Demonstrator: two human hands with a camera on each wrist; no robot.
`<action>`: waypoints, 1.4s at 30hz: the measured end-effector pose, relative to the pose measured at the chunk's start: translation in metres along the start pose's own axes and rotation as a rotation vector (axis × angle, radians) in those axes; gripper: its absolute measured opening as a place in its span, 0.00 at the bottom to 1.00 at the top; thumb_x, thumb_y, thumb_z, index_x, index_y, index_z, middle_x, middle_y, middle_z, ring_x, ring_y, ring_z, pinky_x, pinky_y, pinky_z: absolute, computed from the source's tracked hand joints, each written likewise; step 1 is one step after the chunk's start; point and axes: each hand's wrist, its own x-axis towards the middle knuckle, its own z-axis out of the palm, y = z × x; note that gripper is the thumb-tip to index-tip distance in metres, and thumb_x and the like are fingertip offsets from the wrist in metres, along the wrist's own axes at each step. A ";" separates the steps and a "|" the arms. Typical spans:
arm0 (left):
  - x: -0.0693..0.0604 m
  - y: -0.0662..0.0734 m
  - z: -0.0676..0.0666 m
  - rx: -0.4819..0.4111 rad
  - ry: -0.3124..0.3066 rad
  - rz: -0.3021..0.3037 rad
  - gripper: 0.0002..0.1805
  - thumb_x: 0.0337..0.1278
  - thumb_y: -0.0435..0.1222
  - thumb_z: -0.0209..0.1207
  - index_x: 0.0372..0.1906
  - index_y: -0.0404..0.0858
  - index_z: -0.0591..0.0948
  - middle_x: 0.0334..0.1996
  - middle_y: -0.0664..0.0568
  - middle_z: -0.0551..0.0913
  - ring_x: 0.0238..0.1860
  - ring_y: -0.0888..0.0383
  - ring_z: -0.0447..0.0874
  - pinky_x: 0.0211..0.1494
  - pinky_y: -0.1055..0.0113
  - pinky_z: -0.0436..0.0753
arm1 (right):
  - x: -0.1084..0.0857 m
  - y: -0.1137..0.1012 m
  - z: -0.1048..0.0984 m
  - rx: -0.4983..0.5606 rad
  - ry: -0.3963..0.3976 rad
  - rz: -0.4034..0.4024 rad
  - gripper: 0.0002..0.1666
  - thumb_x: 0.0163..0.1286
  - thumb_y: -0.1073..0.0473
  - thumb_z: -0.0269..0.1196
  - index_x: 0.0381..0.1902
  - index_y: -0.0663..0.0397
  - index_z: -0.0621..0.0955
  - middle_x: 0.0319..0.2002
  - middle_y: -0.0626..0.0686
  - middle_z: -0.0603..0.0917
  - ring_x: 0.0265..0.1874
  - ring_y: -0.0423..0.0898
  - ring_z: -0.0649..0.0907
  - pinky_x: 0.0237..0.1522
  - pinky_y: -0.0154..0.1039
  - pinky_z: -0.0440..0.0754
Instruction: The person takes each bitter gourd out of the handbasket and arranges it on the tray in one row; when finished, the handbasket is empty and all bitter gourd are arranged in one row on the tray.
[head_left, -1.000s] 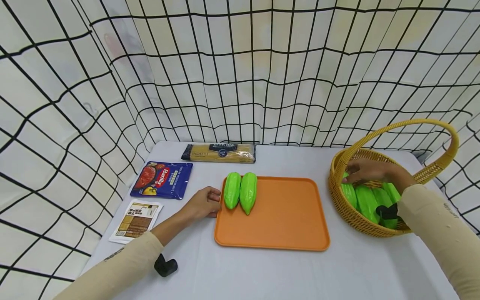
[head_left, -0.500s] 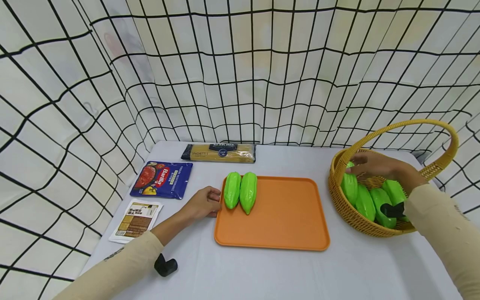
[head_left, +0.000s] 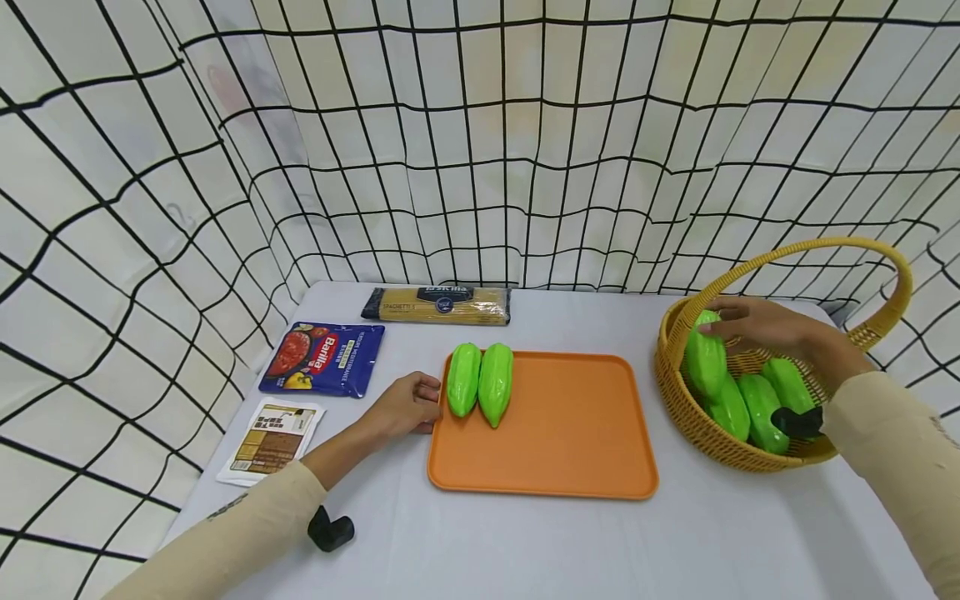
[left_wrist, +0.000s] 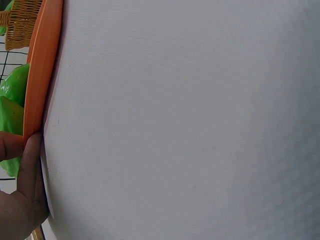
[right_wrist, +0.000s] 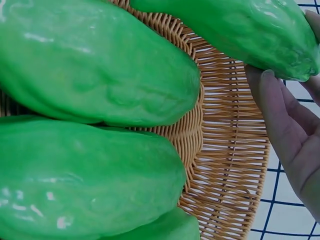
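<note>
At the tray's left edge, my left hand [head_left: 405, 406] pinches the rim of the orange tray [head_left: 570, 425]; in the left wrist view the thumb lies above the rim and the fingers below. Two glossy green papayas [head_left: 495, 383] lie side by side at the tray's left. My right hand [head_left: 761, 323] grips the upper end of another green papaya [head_left: 706, 357] inside the wicker basket [head_left: 678, 421]. This papaya [right_wrist: 250, 35] stands tilted, raised above the others, its tip between thumb and fingers. Several more papayas [right_wrist: 90, 175] lie in the basket.
The basket's tall handle [head_left: 810, 246] arches over the right forearm. A spaghetti packet [head_left: 442, 306] lies behind the tray. A blue Barilla pouch [head_left: 324, 359] and a white-and-brown packet [head_left: 272, 442] lie at the left. Black netting hangs behind the table.
My right hand has taken hold of a papaya in the basket and raised its end, drawing slightly up and back. The left hand stays on the tray's rim.
</note>
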 end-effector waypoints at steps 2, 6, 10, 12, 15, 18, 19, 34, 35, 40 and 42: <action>0.001 0.000 0.000 -0.002 0.000 0.001 0.29 0.56 0.28 0.61 0.64 0.30 0.70 0.52 0.41 0.75 0.44 0.55 0.81 0.43 0.64 0.90 | -0.003 -0.001 -0.001 0.000 0.000 0.010 0.52 0.74 0.36 0.56 0.80 0.57 0.49 0.76 0.74 0.48 0.64 0.73 0.72 0.64 0.65 0.75; 0.002 -0.002 0.000 -0.001 -0.001 0.003 0.28 0.56 0.28 0.60 0.64 0.30 0.70 0.52 0.41 0.75 0.45 0.55 0.81 0.43 0.64 0.90 | -0.009 -0.002 -0.001 -0.010 0.011 0.002 0.51 0.74 0.37 0.56 0.80 0.58 0.48 0.76 0.73 0.51 0.64 0.73 0.73 0.63 0.64 0.76; 0.003 -0.003 0.000 -0.003 0.007 -0.004 0.28 0.56 0.28 0.61 0.63 0.30 0.70 0.51 0.41 0.75 0.44 0.55 0.81 0.43 0.64 0.90 | -0.015 -0.004 -0.002 -0.014 0.008 -0.008 0.51 0.75 0.38 0.55 0.80 0.59 0.49 0.76 0.74 0.52 0.62 0.74 0.74 0.60 0.63 0.80; 0.003 -0.003 0.000 0.000 0.007 -0.003 0.28 0.55 0.28 0.60 0.63 0.30 0.70 0.51 0.41 0.75 0.44 0.54 0.81 0.43 0.64 0.90 | -0.018 -0.004 -0.002 -0.007 0.006 -0.011 0.51 0.75 0.38 0.55 0.80 0.58 0.49 0.76 0.73 0.52 0.62 0.73 0.75 0.59 0.61 0.81; 0.003 -0.003 0.001 0.001 0.009 -0.004 0.28 0.55 0.28 0.60 0.63 0.30 0.71 0.51 0.41 0.75 0.43 0.54 0.81 0.43 0.64 0.90 | -0.023 -0.004 -0.002 0.000 0.017 -0.023 0.49 0.75 0.38 0.56 0.80 0.57 0.50 0.76 0.72 0.54 0.60 0.69 0.78 0.56 0.58 0.84; 0.004 -0.004 0.000 -0.001 0.010 -0.005 0.28 0.55 0.28 0.60 0.63 0.31 0.71 0.51 0.42 0.75 0.44 0.55 0.81 0.43 0.64 0.90 | -0.028 -0.002 -0.002 -0.026 0.035 -0.053 0.47 0.76 0.40 0.54 0.80 0.59 0.51 0.74 0.72 0.58 0.61 0.66 0.77 0.55 0.57 0.85; 0.004 -0.004 0.000 0.001 0.009 -0.003 0.28 0.55 0.28 0.60 0.63 0.30 0.70 0.51 0.41 0.75 0.44 0.55 0.81 0.43 0.63 0.90 | -0.029 -0.002 -0.002 -0.029 0.040 -0.066 0.46 0.77 0.41 0.54 0.79 0.60 0.53 0.74 0.72 0.59 0.61 0.66 0.77 0.54 0.57 0.85; 0.005 -0.005 0.001 -0.009 0.009 -0.008 0.28 0.56 0.28 0.61 0.64 0.31 0.70 0.52 0.41 0.75 0.44 0.55 0.81 0.43 0.64 0.90 | -0.050 0.000 0.003 -0.093 0.078 -0.096 0.41 0.78 0.45 0.53 0.75 0.66 0.58 0.69 0.74 0.65 0.59 0.62 0.79 0.50 0.51 0.88; 0.005 -0.005 0.001 -0.005 0.008 -0.008 0.28 0.56 0.29 0.61 0.64 0.31 0.70 0.52 0.41 0.75 0.44 0.55 0.81 0.43 0.64 0.90 | -0.050 -0.001 0.004 -0.095 0.078 -0.102 0.41 0.78 0.45 0.53 0.75 0.66 0.58 0.69 0.74 0.66 0.59 0.62 0.79 0.50 0.51 0.88; 0.005 -0.006 0.000 -0.004 0.012 -0.005 0.28 0.56 0.29 0.60 0.63 0.31 0.70 0.51 0.42 0.75 0.44 0.55 0.81 0.43 0.64 0.90 | -0.056 -0.010 0.010 -0.088 0.065 -0.104 0.43 0.77 0.46 0.54 0.76 0.67 0.55 0.70 0.74 0.64 0.58 0.63 0.79 0.50 0.53 0.87; 0.005 -0.006 0.000 -0.004 0.012 -0.002 0.28 0.56 0.28 0.60 0.63 0.31 0.70 0.51 0.42 0.75 0.44 0.55 0.81 0.43 0.64 0.90 | -0.059 -0.013 0.013 -0.078 0.058 -0.107 0.43 0.77 0.47 0.54 0.76 0.68 0.55 0.69 0.74 0.65 0.58 0.63 0.79 0.50 0.52 0.87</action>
